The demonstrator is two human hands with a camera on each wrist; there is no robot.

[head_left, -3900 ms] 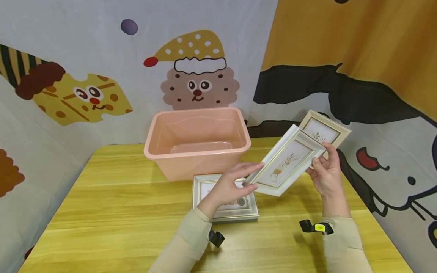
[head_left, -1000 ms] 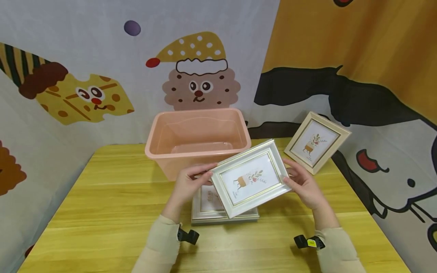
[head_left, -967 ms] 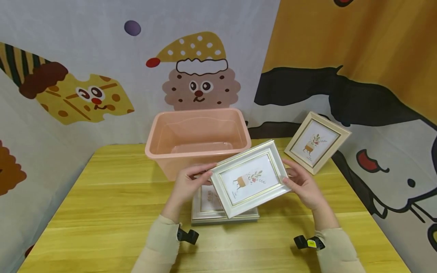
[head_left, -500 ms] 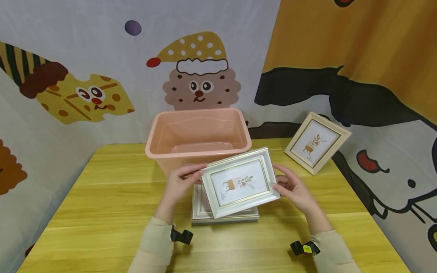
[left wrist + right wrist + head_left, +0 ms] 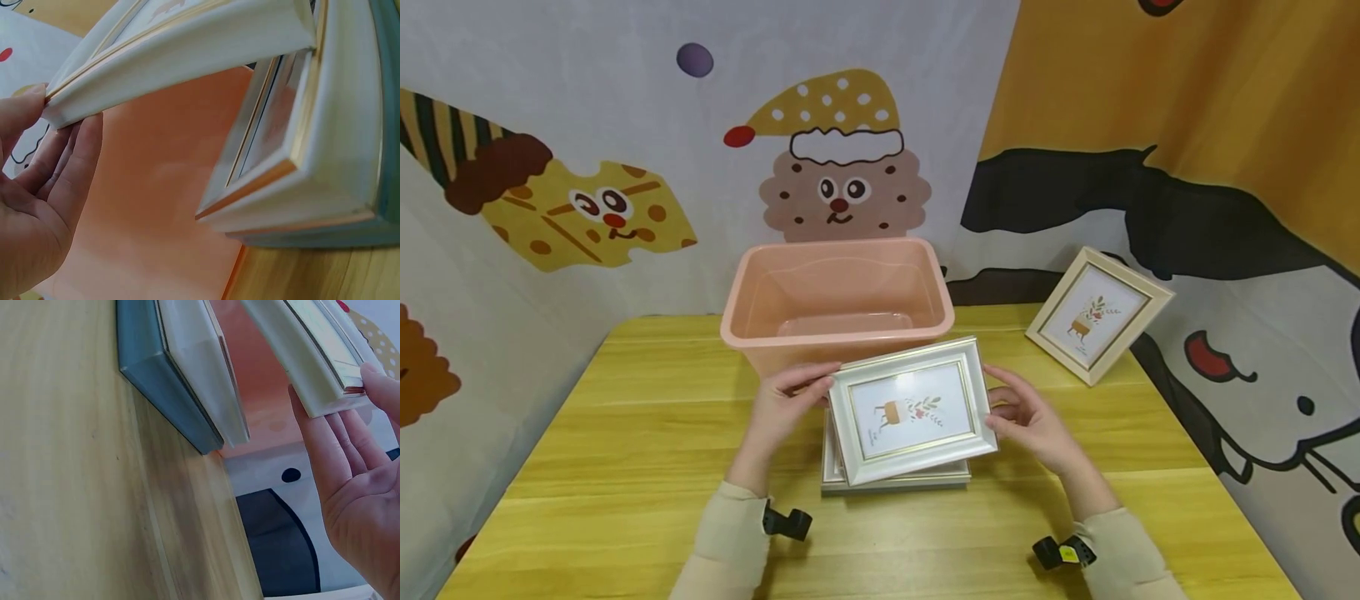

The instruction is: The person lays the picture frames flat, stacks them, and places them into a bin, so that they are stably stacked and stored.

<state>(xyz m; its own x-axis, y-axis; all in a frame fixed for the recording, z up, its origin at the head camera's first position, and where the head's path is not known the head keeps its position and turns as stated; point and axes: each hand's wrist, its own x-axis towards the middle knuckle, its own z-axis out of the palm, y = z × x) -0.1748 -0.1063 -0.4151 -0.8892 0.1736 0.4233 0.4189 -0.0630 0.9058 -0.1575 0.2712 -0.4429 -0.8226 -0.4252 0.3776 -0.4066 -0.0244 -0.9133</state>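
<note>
Both hands hold a white picture frame (image 5: 910, 412) with gold inner edging and a deer-and-leaves print. My left hand (image 5: 782, 412) pinches its left edge, thumb on the front and fingers beneath, as the left wrist view also shows with the hand (image 5: 47, 181). At the opposite edge, my right hand (image 5: 1033, 421) grips with thumb in front and fingers behind. The held frame is tilted over a stack of frames (image 5: 898, 483) lying on the table. In the right wrist view the stack shows a white frame (image 5: 194, 362) on top of a blue-grey one (image 5: 159, 381).
Behind the stack stands a pink plastic bin (image 5: 838, 342) with nothing inside it. A beige picture frame (image 5: 1097, 317) with a similar deer print stands propped at the back right of the wooden table (image 5: 647, 467). A cartoon-printed cloth (image 5: 647, 100) hangs behind.
Earlier the white frame was up near the beige one at the right. It has since moved left and down over the stack, turning more level, with both hands following.
</note>
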